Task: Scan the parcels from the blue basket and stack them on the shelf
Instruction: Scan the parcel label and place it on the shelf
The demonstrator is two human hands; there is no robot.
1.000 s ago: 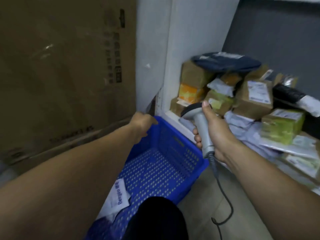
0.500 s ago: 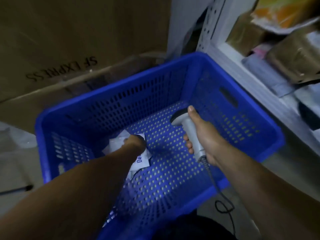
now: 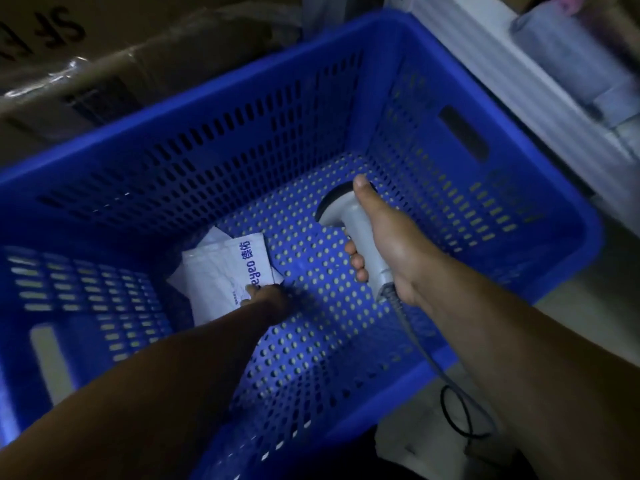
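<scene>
Reaches the left hand (image 3: pixel 270 299) into the blue perforated plastic basket (image 3: pixel 450 81), seemingly pinching the white plastic mailer parcel (image 3: pixel 221 271) on its floor for lifting, with the right hand (image 3: pixel 388 251) gripping the grey corded scanner (image 3: pixel 349 216) ready to read it.

A blue basket (image 3: pixel 214 98) sits between a cardboard box (image 3: pixel 138 57) and a white shelf (image 3: pixel 519 81). Inside it, the left hand (image 3: pixel 270 299) pinches the near edge of a white parcel (image 3: pixel 221 271) lying on the floor of the basket. The right hand (image 3: pixel 388 251) grips a grey scanner (image 3: pixel 360 230), thumb along its head, and the cable (image 3: pixel 460 410) trails over the basket's rim.
</scene>
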